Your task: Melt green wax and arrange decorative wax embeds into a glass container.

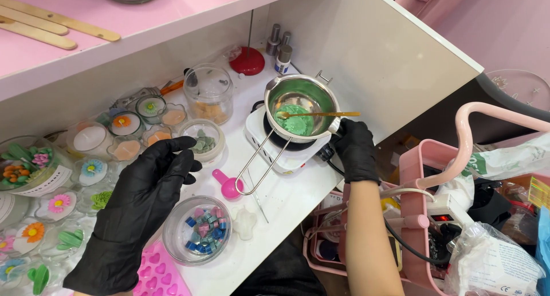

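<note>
A steel melting pot (pixel 298 93) holding green molten wax (pixel 298 123) sits on a small white hot plate (pixel 258 134). A gold spoon (pixel 326 114) lies across the pot with its bowl in the wax. My right hand (pixel 355 150), in a black glove, is curled against the hot plate's right side, just under the spoon's handle and next to the dark knob (pixel 325 153). My left hand (pixel 146 187), also in a black glove, hovers open with its fingers spread. It is above the counter between a small bowl of green pieces (pixel 203 140) and a glass bowl (pixel 172 224) of blue and pink wax cubes.
The pot's long wire handle (pixel 260 164) points toward me, beside a pink scoop (pixel 228 185). Flower-topped candles (pixel 57 203) crowd the left, with a pink heart mould (pixel 160 276) in front. A glass jar (pixel 209 93) stands behind. A pink trolley (pixel 418 158) with a power strip (pixel 444 210) is on the right.
</note>
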